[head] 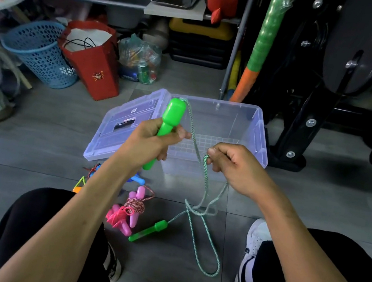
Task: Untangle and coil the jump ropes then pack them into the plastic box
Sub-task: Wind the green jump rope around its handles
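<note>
A clear, lilac-tinted plastic box (pixel 259 131) is seen open on the grey tiled floor (pixel 44 141), its lid (pixel 123 128) leaned against its left side; nothing can be made out inside. A green jump-rope handle (pixel 170 119) is gripped in the left hand (pixel 152 142), its long axis tilted, bulb end up and away. The green-and-white braided cord (pixel 203 193) is pinched by the right hand (pixel 233 163) and trails down to a second green handle (pixel 147 230) lying on the floor, beside a tangled bundle of pink ropes (pixel 130 212).

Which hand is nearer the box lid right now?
Left. The left hand, gripping a green handle, overlaps the lid; the right hand is over the plastic box.
</note>
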Tool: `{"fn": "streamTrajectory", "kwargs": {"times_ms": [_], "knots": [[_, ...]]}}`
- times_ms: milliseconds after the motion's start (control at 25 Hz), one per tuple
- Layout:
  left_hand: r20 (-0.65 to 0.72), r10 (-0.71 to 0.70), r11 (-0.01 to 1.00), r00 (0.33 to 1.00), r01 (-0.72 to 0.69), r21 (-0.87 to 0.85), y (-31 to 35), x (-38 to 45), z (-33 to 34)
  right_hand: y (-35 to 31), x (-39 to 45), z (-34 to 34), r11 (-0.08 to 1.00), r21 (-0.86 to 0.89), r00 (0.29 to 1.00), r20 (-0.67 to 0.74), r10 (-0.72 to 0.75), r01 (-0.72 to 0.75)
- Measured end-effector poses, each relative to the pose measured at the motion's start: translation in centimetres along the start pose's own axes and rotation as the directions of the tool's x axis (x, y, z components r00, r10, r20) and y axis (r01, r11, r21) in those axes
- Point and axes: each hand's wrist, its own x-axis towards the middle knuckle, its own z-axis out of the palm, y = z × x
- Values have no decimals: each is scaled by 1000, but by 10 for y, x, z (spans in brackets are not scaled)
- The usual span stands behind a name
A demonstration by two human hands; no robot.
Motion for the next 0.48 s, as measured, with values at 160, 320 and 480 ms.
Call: {"fn": "streamTrajectory", "kwargs": {"times_ms": [160,320,480], "knots": [[262,-141,974,955,87,209,-3,-13,19,-4,3,6,995,94,997,-79,-10,17],[118,-87,996,989,82,46,-4,-9,21,-5,6,8,978,208,985,-169,30,6],[-252,-101,984,962,59,-171,-5,4,-13,-8,3,-4,988,154,995,-94,21,-6]]}}
